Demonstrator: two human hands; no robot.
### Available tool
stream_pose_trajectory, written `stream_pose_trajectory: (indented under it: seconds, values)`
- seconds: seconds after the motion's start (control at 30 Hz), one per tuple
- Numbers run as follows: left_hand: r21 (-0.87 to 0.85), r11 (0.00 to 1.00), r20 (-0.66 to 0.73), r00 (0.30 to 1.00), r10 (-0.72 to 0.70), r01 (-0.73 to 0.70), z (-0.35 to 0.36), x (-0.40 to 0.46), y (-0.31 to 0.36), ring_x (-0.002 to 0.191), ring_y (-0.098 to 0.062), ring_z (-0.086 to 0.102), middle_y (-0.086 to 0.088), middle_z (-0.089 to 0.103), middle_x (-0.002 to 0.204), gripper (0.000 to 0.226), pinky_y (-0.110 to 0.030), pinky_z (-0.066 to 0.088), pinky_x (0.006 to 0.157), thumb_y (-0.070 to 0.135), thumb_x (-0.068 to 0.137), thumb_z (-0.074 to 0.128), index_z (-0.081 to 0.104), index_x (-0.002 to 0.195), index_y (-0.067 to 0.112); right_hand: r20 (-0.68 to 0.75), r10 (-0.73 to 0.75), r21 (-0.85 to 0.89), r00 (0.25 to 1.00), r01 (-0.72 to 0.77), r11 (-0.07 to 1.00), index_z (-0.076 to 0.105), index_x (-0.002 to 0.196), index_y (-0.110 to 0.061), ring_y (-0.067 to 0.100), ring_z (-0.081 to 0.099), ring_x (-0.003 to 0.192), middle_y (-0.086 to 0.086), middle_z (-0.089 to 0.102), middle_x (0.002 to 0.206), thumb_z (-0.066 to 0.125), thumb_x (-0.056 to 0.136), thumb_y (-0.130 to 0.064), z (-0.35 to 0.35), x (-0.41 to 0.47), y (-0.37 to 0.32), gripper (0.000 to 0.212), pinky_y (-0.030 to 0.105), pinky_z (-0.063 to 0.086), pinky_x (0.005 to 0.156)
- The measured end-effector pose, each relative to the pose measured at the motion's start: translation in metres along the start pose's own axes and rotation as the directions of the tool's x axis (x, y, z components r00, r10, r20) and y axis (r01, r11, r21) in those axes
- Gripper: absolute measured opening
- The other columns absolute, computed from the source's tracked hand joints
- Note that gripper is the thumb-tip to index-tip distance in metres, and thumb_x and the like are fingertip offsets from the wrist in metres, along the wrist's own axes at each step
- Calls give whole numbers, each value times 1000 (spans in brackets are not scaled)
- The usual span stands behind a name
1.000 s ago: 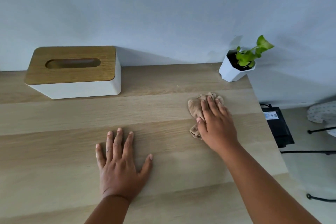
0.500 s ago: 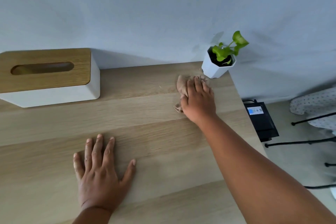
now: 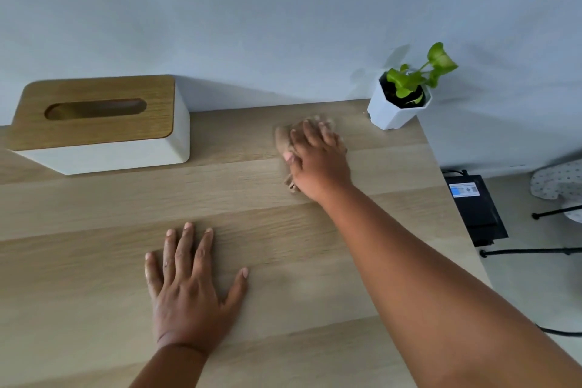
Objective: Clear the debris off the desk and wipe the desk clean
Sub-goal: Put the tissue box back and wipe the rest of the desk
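My right hand (image 3: 318, 161) lies palm-down on a crumpled tan cloth (image 3: 282, 138), pressing it onto the light wooden desk (image 3: 94, 261) near the back edge, left of the plant pot. The fingers stretch over the cloth, and most of it is hidden under the palm. A small corner of cloth shows below the thumb. My left hand (image 3: 189, 287) rests flat on the desk nearer to me, fingers spread and holding nothing. No debris is visible on the desk.
A white tissue box with a wooden lid (image 3: 100, 126) stands at the back left against the wall. A white pot with a green plant (image 3: 393, 112) sits at the back right corner. Beyond the desk's right edge a black device (image 3: 475, 208) lies on the floor.
My right hand slid the cloth from mid-desk toward the back edge by the plant, then leftward away from the pot. My left hand stayed flat in place.
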State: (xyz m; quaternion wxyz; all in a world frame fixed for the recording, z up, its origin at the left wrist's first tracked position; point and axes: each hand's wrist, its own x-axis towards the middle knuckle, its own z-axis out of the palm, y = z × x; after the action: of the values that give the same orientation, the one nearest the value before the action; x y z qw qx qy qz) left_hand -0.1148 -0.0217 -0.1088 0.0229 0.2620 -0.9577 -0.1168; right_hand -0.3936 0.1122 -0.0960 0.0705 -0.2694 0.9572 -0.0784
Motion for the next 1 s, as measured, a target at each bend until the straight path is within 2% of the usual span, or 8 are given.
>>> stream_pose_trajectory:
  seconds: [0.17, 0.23, 0.4, 0.47, 0.6, 0.73, 0.87, 1.0]
  values:
    - [-4, 1000, -8, 1000, 2, -2, 1, 0, -1, 158, -27, 13, -8, 31, 165, 90, -62, 13, 123, 76, 80, 45, 47, 150, 19, 64, -395, -64, 916, 399, 915, 44, 154, -26, 24, 22, 156, -3, 30, 168, 37, 101, -48, 2, -65, 21, 58, 47, 21, 125]
    - [-5, 1000, -9, 1000, 3, -3, 3, 0, -3, 158, -27, 13, -8, 31, 165, 90, -62, 13, 123, 76, 80, 46, 47, 150, 19, 44, -324, -91, 945, 327, 941, 41, 157, -23, 24, 20, 157, -2, 27, 168, 34, 102, -48, -2, -69, 48, 60, 49, 22, 125]
    - [13, 1000, -14, 1000, 13, -13, 7, 0, -4, 158, -27, 11, -8, 30, 166, 89, -62, 13, 123, 76, 81, 48, 45, 151, 21, -21, 170, -47, 985, -170, 984, 30, 160, -19, 31, 7, 158, 6, 15, 172, 34, 103, -40, -5, -2, 21, 61, 52, 10, 127]
    - [17, 1000, -27, 1000, 15, -15, 9, -1, -5, 158, -27, 11, -8, 30, 166, 89, -63, 13, 123, 76, 81, 48, 44, 151, 21, -40, 175, 9, 984, -175, 985, 34, 157, -22, 37, 9, 157, 7, 18, 170, 40, 101, -38, -2, 24, -16, 59, 55, 11, 126]
    - [25, 1000, -36, 999, 16, -15, 11, 0, -6, 158, -26, 11, -7, 29, 166, 89, -63, 14, 122, 77, 82, 47, 43, 152, 22, 30, -135, -3, 990, 135, 991, 35, 157, -26, 34, 12, 157, 1, 20, 171, 41, 101, -43, 9, 20, -83, 59, 55, 13, 126]
    - [17, 1000, -40, 999, 12, -11, 9, -1, -5, 158, -27, 13, -7, 29, 166, 89, -63, 14, 122, 76, 81, 48, 45, 151, 21, 53, -415, -28, 908, 417, 909, 46, 154, -25, 24, 26, 155, -3, 32, 167, 41, 101, -46, 7, -26, -40, 57, 46, 20, 125]
    - [4, 1000, -44, 999, 15, -15, 8, 0, -4, 158, -28, 12, -7, 29, 166, 88, -63, 13, 123, 76, 82, 48, 45, 151, 21, 27, -166, -59, 986, 168, 984, 33, 160, -23, 24, 13, 158, -2, 20, 170, 36, 106, -44, -5, -32, 27, 58, 51, 19, 126]
    - [-2, 1000, -29, 1000, 11, -12, 4, -1, -2, 158, -29, 11, -8, 30, 166, 88, -63, 12, 123, 75, 83, 49, 44, 152, 20, -82, 186, -8, 979, -187, 982, 37, 156, -23, 31, 14, 156, 2, 23, 170, 40, 102, -41, -1, 10, -15, 57, 53, 14, 125]
